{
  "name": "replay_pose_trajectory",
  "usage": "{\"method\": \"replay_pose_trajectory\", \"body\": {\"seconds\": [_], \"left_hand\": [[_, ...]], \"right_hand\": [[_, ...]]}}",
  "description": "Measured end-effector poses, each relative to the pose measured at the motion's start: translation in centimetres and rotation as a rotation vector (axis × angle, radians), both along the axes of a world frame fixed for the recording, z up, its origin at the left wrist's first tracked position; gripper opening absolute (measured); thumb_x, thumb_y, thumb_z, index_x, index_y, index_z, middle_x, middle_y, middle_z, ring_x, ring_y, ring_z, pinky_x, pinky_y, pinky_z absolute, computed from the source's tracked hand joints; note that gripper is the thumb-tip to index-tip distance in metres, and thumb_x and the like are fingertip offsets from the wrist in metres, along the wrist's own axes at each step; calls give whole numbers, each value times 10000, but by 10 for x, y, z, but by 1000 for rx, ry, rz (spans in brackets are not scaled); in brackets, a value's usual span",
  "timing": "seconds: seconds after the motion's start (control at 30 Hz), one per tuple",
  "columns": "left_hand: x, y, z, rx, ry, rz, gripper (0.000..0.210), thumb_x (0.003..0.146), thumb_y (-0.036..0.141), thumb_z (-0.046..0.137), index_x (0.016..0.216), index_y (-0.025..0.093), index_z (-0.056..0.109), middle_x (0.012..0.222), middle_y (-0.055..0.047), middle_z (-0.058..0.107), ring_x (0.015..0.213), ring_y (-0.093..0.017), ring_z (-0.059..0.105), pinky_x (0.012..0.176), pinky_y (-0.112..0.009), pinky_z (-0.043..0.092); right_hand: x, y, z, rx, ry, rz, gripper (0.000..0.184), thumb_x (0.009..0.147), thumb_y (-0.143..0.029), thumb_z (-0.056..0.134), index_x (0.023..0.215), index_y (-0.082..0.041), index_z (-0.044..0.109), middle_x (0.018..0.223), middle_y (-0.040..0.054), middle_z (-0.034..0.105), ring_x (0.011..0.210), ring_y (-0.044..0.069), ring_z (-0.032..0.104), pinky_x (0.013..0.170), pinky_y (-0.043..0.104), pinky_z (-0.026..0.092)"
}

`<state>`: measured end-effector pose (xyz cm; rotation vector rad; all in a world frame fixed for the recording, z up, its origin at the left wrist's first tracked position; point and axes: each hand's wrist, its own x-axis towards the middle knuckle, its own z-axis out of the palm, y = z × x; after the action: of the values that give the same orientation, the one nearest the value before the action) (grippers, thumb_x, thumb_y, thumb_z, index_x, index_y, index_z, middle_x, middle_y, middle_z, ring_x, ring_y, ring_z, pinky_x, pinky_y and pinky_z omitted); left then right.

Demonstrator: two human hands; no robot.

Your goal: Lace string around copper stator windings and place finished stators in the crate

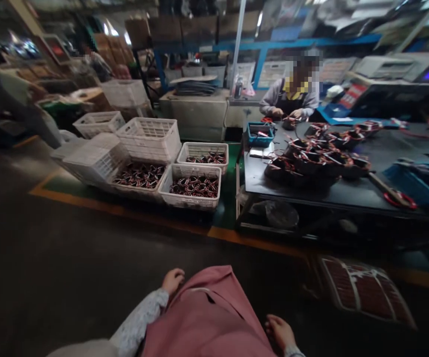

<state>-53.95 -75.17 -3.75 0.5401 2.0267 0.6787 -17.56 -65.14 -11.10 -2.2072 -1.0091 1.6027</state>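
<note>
Down low, the pink apron [207, 322] sits between the two hands, its long way running out in front of the person, with the left hand [173, 281] just beside one edge, the right hand [279, 331] near the other, and both sets of fingers loosely bent. One tied bundle [365, 290] lies on the floor [88, 277], slanting down to the right. Ahead, three white crates [190, 200] hold many dark parts [195, 186] with red and white wires.
</note>
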Motion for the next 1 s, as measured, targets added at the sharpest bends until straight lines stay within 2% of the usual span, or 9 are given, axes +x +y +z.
{"method": "replay_pose_trajectory", "body": {"seconds": [0.13, 0.27, 0.33, 0.43, 0.5, 0.67, 0.83, 0.93, 1.0], "left_hand": [[-22, 101, 24, 56, 4, -80, 60, 762, 122, 587, 722, 150, 623, 652, 13, 629, 695, -153, 636, 810, -325, 508], [-9, 164, 67, 170, -87, -210, 183, 741, 143, 551, 864, 153, 686, 834, -27, 705, 847, -166, 649, 842, -284, 501], [12, 182, 91, 230, -190, -340, 243, 754, 192, 569, 957, 168, 700, 903, -24, 717, 911, -164, 641, 864, -268, 492], [41, 212, 123, 372, -383, -689, 244, 793, 283, 572, 963, 181, 713, 941, -44, 725, 906, -179, 642, 863, -284, 486], [49, 242, 137, 378, -446, -764, 251, 816, 342, 552, 911, 170, 709, 881, -59, 725, 834, -183, 649, 805, -288, 498], [42, 331, 147, 261, -355, -687, 379, 823, 452, 518, 980, 136, 657, 678, -29, 667, 643, -165, 630, 669, -272, 511], [35, 390, 157, 256, -155, -568, 334, 862, 365, 453, 982, 135, 663, 857, -63, 705, 721, -156, 658, 665, -243, 521], [41, 430, 166, 236, -169, -622, 309, 871, 234, 424, 1021, 125, 670, 941, -76, 716, 689, -129, 662, 619, -213, 506], [46, 464, 167, 290, -123, -790, 279, 871, 174, 463, 1040, 158, 685, 898, -43, 732, 765, -124, 672, 717, -201, 497]], "right_hand": [[-18, 45, 29, -3, 38, -33, 143, 510, -286, 609, 616, -196, 575, 474, -12, 567, 416, 127, 535, 424, 215, 392], [-38, 102, 70, 57, 43, 89, 145, 523, -293, 657, 589, -194, 573, 437, -28, 514, 377, 127, 501, 395, 225, 371], [-49, 143, 90, 114, 52, 177, 121, 560, -276, 653, 616, -186, 596, 420, -30, 494, 368, 125, 478, 373, 224, 348], [-58, 223, 107, 146, 51, 113, 105, 623, -252, 613, 674, -160, 618, 439, -28, 510, 378, 108, 471, 375, 208, 348], [-57, 284, 114, 202, 58, 61, 101, 646, -219, 584, 702, -144, 622, 488, -16, 555, 408, 98, 493, 399, 200, 373], [-48, 409, 155, 412, 48, 38, 213, 716, -204, 511, 844, -125, 661, 657, 21, 649, 548, 112, 576, 560, 235, 474], [-31, 473, 213, 645, -89, 147, 285, 763, -244, 501, 962, -119, 662, 952, 121, 694, 886, 195, 628, 879, 341, 456], [8, 505, 218, 1040, -587, 438, 314, 805, -288, 463, 949, -107, 675, 983, 208, 682, 924, 266, 629, 836, 391, 447], [38, 535, 208, 1202, -870, 528, 363, 811, -297, 460, 1021, -85, 666, 964, 255, 673, 909, 319, 628, 781, 441, 429]]}}
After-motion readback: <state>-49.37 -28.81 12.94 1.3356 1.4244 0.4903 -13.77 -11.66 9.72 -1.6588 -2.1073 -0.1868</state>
